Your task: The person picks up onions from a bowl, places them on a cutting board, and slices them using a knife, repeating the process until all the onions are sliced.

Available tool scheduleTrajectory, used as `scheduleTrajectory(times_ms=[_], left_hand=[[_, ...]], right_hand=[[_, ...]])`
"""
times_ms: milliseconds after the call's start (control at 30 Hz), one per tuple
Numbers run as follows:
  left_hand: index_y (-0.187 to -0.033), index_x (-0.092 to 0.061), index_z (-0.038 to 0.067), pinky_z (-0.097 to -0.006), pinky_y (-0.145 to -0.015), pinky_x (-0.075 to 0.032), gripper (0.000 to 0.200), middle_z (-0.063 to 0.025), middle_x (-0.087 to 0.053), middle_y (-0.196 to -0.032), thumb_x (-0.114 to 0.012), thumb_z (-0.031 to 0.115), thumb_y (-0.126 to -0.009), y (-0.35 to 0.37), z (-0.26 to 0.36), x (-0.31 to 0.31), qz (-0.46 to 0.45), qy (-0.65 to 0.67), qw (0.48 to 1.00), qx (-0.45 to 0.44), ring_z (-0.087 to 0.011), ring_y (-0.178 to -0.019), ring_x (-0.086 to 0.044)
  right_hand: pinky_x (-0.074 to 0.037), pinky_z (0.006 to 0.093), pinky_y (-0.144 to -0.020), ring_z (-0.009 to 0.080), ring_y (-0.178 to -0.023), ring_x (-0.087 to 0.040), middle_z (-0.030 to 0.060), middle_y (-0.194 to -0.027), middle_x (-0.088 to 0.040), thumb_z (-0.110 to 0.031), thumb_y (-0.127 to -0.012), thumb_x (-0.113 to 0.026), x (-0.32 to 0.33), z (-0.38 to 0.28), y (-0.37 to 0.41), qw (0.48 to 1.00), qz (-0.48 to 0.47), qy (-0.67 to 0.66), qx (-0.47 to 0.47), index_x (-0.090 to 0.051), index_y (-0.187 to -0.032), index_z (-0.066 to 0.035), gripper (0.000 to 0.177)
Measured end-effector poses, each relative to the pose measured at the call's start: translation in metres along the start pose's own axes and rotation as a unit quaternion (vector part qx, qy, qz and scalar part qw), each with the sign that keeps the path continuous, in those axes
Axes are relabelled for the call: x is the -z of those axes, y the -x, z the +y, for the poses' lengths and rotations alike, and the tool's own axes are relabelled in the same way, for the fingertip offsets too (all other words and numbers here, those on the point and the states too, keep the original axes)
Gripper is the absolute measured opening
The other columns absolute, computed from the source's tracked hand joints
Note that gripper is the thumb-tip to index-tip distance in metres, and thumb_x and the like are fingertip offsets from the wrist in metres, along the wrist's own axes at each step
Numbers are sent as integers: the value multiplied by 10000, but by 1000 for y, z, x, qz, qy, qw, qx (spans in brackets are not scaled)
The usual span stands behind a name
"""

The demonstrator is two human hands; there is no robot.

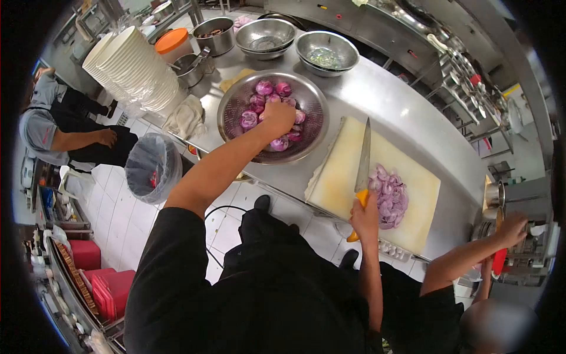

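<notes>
My left hand (279, 117) reaches into a perforated metal colander (233, 115) of peeled red onions (264, 88). The back of the hand covers its fingers, so whether it grips an onion is hidden. In my right hand (364, 219) is a kitchen knife (364, 159), held by its yellow handle with the blade pointing away from me. The blade is over a pale cutting board (339, 177). Just right of the knife, a heap of sliced red onion (389, 199) lies on the board.
Metal bowls (327, 52), a pot (213, 36), stacked white containers (138, 71) and a cloth (186, 118) stand along the counter's back and left. A lined bin (154, 171) is on the floor at left. Two other people are nearby, one left (71, 127), one right (471, 259).
</notes>
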State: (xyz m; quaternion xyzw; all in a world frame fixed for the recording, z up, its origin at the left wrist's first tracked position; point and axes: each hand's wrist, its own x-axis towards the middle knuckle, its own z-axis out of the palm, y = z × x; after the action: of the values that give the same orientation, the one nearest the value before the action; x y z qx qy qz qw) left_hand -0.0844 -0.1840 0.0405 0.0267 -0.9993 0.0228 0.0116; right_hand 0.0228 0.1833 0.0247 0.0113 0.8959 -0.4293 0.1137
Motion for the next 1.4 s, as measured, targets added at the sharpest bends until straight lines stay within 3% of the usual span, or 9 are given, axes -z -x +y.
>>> scheduleTrajectory(times_ms=[300,467,567,667,733,800,1000,1233,1400], left_hand=[[-1017,-727,86,-481,-796,-563,225,-193,-743,-938,-691,171,-812,2,-10,5,36,37,998,-25,-355,-915,-727],[-907,-761,63,-488,-817,-560,168,-210,-732,-913,-703,195,-821,7,-20,28,55,171,982,54,-384,-867,-716],[-907,-763,44,-491,-834,-553,190,-186,-734,-932,-699,211,-844,18,-11,69,128,307,943,-7,-395,-890,-704],[-1014,-765,44,-389,-762,-540,198,-189,-733,-894,-666,177,-904,41,46,91,61,401,910,-80,-308,-808,-717],[-974,-753,17,-414,-766,-534,209,-194,-725,-883,-656,188,-902,52,90,84,-48,398,898,-179,-334,-807,-703],[-971,-747,18,-433,-810,-530,221,-196,-723,-915,-640,200,-904,60,134,53,-100,418,888,-160,-355,-890,-688],[-1040,-742,27,-452,-903,-526,216,-171,-700,-1079,-671,172,-896,50,171,-16,35,421,895,-146,-364,-1023,-654],[-1051,-732,11,-368,-810,-561,184,-137,-686,-1063,-697,68,-879,84,164,-27,162,532,826,-92,-309,-930,-690],[-1046,-728,-4,-365,-818,-559,182,-137,-688,-1064,-695,60,-879,93,173,-22,143,545,822,-81,-312,-939,-692]], right_hand=[[-499,521,-856,511,-1015,-639,310,-1071,-666,-113,-958,-587,24,-9,15,997,15,-31,-68,-482,-1306,-2,379],[-494,529,-860,523,-1018,-626,314,-1066,-658,-103,-956,-585,23,15,11,999,33,22,-11,-481,-1296,-3,369],[-491,533,-863,528,-1027,-620,318,-1072,-654,-111,-961,-584,23,16,9,999,31,32,28,-476,-1307,-10,376],[-504,398,-616,293,-713,-611,171,-865,-622,-132,-979,-566,18,36,5,994,47,48,81,-469,-1357,-45,400],[-503,402,-613,296,-708,-612,170,-863,-626,-140,-983,-565,20,30,3,996,42,47,61,-466,-1371,-52,410],[-489,549,-853,537,-1016,-621,315,-1066,-664,-140,-977,-580,25,-2,13,999,20,36,-20,-465,-1355,-35,408],[-502,559,-814,526,-953,-646,317,-1034,-673,-126,-987,-567,24,-20,26,985,78,78,133,-413,-1444,-67,486],[-510,550,-822,517,-951,-656,319,-1068,-677,-118,-987,-563,26,-44,29,993,12,58,106,-322,-1551,-113,613],[-513,542,-824,511,-937,-663,321,-1035,-685,-132,-991,-538,22,-48,27,987,-22,112,113,-277,-1577,-118,642]])
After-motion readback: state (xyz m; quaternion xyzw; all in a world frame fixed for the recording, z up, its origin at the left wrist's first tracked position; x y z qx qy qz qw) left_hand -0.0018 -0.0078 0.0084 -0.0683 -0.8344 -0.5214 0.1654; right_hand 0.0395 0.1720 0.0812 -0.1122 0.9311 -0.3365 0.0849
